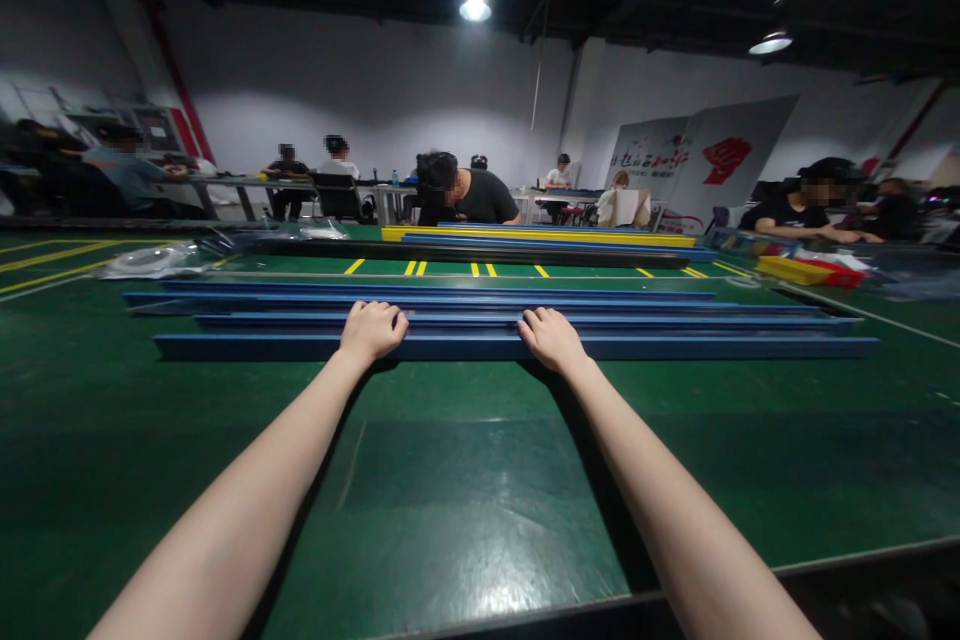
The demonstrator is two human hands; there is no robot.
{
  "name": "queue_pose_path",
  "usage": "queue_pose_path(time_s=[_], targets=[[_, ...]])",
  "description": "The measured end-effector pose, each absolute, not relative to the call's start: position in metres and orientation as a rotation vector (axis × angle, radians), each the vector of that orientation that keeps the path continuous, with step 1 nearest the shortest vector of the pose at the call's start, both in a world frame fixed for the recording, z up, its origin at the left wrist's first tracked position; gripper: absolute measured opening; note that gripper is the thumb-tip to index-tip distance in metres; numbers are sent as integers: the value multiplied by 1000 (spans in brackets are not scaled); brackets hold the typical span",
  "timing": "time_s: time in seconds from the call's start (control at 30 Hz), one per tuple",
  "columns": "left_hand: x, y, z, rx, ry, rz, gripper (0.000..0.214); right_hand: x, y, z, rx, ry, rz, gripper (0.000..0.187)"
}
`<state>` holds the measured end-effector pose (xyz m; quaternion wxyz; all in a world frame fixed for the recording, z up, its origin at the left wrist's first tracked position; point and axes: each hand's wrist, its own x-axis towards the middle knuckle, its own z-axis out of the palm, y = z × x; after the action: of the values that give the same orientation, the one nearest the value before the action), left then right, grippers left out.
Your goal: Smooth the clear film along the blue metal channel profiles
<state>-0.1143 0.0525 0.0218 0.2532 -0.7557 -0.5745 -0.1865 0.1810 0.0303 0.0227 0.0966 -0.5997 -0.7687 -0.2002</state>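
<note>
Both my arms reach forward across a green table (465,480). My left hand (373,330) and my right hand (551,337) are closed over the top edge of the nearest long blue rail (712,348), fingers curled down behind it. This rail lies crosswise in front of me. Several more long blue rails (450,300) lie side by side just beyond it.
Farther back lie a yellow rail (540,236) and more blue and dark ones. Clear plastic wrapping (146,260) sits at the back left, yellow and red trays (814,270) at the right. Several people sit at tables along the far wall. The table's near edge (847,560) runs below my right arm.
</note>
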Motion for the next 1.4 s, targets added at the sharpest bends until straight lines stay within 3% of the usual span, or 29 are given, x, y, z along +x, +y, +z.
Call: queue_pose_path(time_s=[0.6, 1.0, 1.4], targets=[[-111, 86, 45, -2130, -1543, -314, 36, 188, 72, 35, -1634, -2362, -528, 36], [-62, 142, 54, -2322, -1743, -350, 30, 207, 133, 38, -1877, -2305, -370, 29], [-52, 177, 38, -2436, -2011, -207, 41, 208, 167, 41, -1940, -2368, -39, 46]])
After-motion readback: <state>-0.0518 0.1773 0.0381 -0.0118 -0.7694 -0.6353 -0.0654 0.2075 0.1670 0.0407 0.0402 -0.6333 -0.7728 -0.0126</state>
